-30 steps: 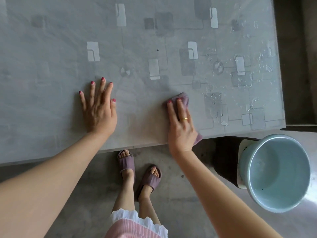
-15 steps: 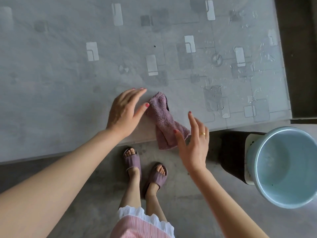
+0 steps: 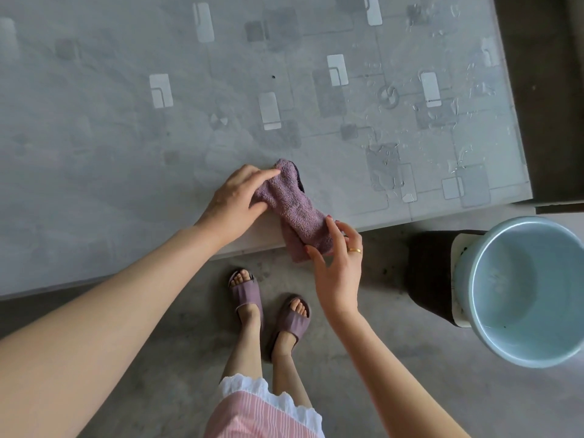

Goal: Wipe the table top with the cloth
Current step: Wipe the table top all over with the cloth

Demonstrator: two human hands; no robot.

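Both left hand and right hand now pinch the cloth.

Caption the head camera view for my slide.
Left hand and right hand hold a purple cloth at the table edge, bucket nearby.

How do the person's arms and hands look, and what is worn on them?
Both arms are bare, with no sleeves in view: left arm, right arm. The right hand wears a plain gold ring on one finger, and its nails are painted red. The left hand shows no ring; its nails are hidden.
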